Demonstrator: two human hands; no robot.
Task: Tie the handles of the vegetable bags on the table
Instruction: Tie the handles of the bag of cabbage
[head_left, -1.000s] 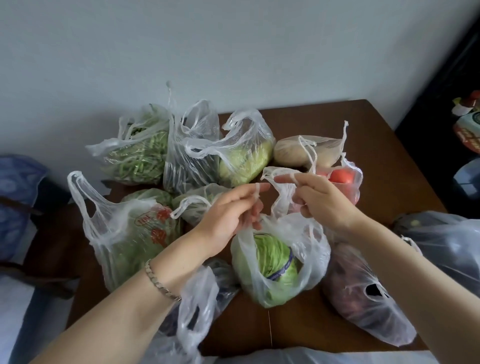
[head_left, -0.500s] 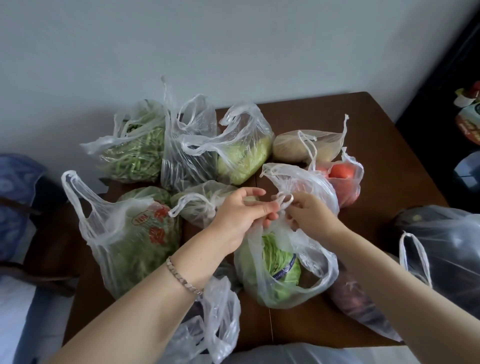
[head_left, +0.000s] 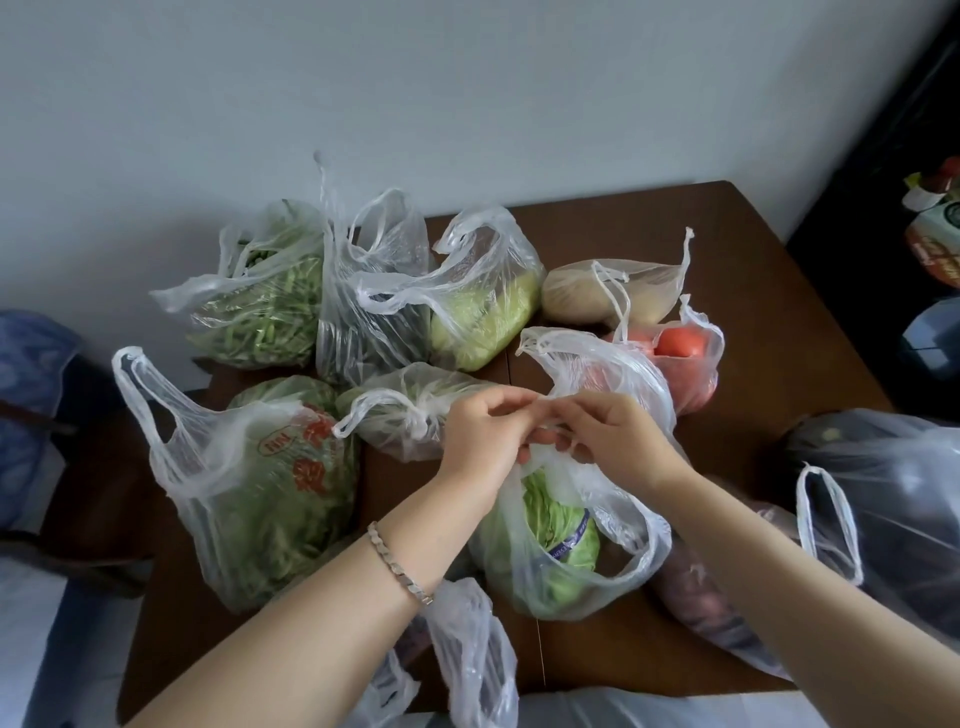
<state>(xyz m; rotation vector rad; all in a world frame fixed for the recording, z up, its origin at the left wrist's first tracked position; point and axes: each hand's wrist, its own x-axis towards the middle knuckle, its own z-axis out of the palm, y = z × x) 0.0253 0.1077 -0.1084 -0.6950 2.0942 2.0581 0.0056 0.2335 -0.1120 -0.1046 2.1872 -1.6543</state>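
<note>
Working over a brown table (head_left: 727, 249) crowded with plastic bags. Pinching the handles (head_left: 544, 423) of the cabbage bag (head_left: 566, 561) between thumb and fingertips of the left hand (head_left: 483, 436) and the right hand (head_left: 618, 441), knuckles almost touching just above the bag's mouth. Both sets of fingers curled in on the thin plastic. Possibly a knot half made there, but hidden behind the fingers.

Cabbage bag placed near the front edge, about mid-table, upright, with its mouth gaping on the right side and a green head with a purple band inside. Metal bracelet (head_left: 400, 564) on the left wrist.

Just left of the hands, touching the left one: a small tied bag (head_left: 410, 415), knotted. Further left: a printed bag (head_left: 270, 493) of greens with red lettering, handles standing loose. Along the back: a bean bag (head_left: 260, 312), a clear bag (head_left: 363, 312) with dark contents, and a pale-leaf bag (head_left: 483, 317), all with handles undone. Back right: a potato bag (head_left: 597, 296) touching a tomato bag (head_left: 680, 353). Under the right forearm: a purple bag (head_left: 701, 597). At the right edge: a dark bag (head_left: 893, 493), one handle loop hanging.
</note>
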